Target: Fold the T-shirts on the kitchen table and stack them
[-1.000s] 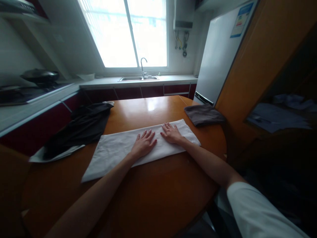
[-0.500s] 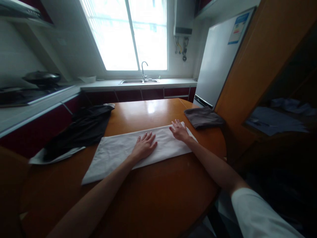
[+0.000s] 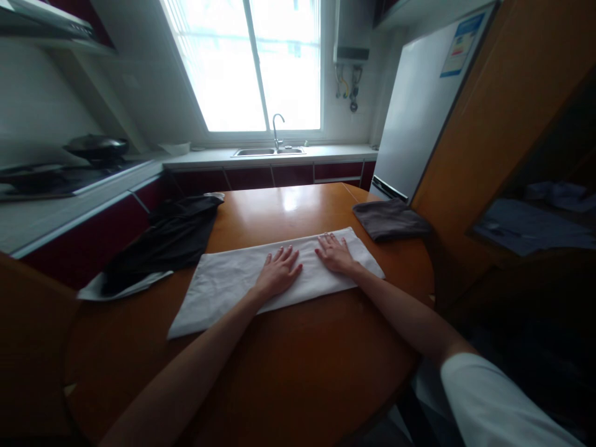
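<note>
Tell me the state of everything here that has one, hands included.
White cloth: laid flat, slightly wrinkled
Left hand: open, palm down on white cloth
Right hand: open, palm down on white cloth
Dark grey cloth: folded
Black cloth: rumpled
Wok: lidded
Refrigerator: shut

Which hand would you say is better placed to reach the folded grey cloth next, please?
Right, probably: the right hand lies on the white cloth toward its end nearer the folded grey cloth; the left hand rests nearer the white cloth's middle, farther off.
</note>
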The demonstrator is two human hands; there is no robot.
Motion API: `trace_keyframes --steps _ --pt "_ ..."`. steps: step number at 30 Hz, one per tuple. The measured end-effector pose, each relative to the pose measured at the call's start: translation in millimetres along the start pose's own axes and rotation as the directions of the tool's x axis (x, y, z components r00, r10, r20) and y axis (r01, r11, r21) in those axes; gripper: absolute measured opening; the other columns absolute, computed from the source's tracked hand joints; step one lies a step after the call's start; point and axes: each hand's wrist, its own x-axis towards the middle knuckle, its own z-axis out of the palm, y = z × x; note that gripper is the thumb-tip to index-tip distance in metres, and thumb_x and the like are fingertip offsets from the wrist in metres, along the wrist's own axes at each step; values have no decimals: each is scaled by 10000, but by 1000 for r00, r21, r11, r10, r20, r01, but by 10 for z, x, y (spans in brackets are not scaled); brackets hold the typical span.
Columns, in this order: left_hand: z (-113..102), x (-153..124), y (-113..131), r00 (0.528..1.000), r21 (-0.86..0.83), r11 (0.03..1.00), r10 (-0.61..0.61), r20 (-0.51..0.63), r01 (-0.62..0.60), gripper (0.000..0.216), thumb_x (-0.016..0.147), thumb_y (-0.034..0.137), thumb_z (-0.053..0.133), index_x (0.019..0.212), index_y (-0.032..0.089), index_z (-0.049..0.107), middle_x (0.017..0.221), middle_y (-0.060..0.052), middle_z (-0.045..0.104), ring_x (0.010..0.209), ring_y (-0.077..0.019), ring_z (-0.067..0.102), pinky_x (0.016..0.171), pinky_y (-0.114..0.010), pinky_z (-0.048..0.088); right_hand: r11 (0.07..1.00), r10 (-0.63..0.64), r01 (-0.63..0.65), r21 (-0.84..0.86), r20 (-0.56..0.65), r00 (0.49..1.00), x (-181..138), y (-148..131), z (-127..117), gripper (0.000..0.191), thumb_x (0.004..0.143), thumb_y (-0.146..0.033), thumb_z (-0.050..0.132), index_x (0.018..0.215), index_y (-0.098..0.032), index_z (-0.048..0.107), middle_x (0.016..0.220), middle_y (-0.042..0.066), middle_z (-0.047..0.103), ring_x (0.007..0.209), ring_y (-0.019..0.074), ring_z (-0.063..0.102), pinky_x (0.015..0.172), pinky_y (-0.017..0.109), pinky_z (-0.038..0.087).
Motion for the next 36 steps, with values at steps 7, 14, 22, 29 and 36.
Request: trace_keyframes --steps 7,14,22,29,36 --pt "-57 -26 51 996 -30 999 43 -79 -45 528 1025 424 413 1507 218 474 1628 -122 345 1524 -326 262 1212 -582 219 958 285 -272 86 -226 932 109 459 -356 462 1021 -379 419 1354 -124 611 1453 210 553 1361 303 494 1124 411 355" --pt "-174 -288 578 919 -219 892 389 -68 -394 565 1031 515 426 1559 315 393 1643 -51 323 1534 -273 250 1246 -506 187 894 434 -421 153 -64 899 46 904 -688 152 828 -302 725 794 -155 740 904 181 750 952 309 719 785 329 525" --pt "-120 -419 749 860 -290 834 506 64 -470 612 998 585 474 1567 403 343 1654 -34 283 1547 -309 190 1241 -578 71 821 481 -490 292 107 870 42 1097 -675 329 622 -332 891 522 -183 615 419 23 538 476 190 591 427 246 392" --pt "-118 -383 731 880 -362 825 475 28 -434 535 1016 539 461 1521 363 449 1610 -43 393 1527 -293 268 1246 -550 112 714 415 -477 512 240 878 -8 1005 -758 134 694 -230 778 707 -127 693 609 47 670 580 169 629 477 211 439" --pt "-113 -212 684 952 -575 760 235 -194 -304 450 1007 419 498 1407 230 577 1412 -122 604 1297 -275 567 1118 -444 428 539 29 -160 827 171 985 -115 749 -877 356 712 -275 721 1046 -166 666 1008 90 753 792 187 690 661 248 547"
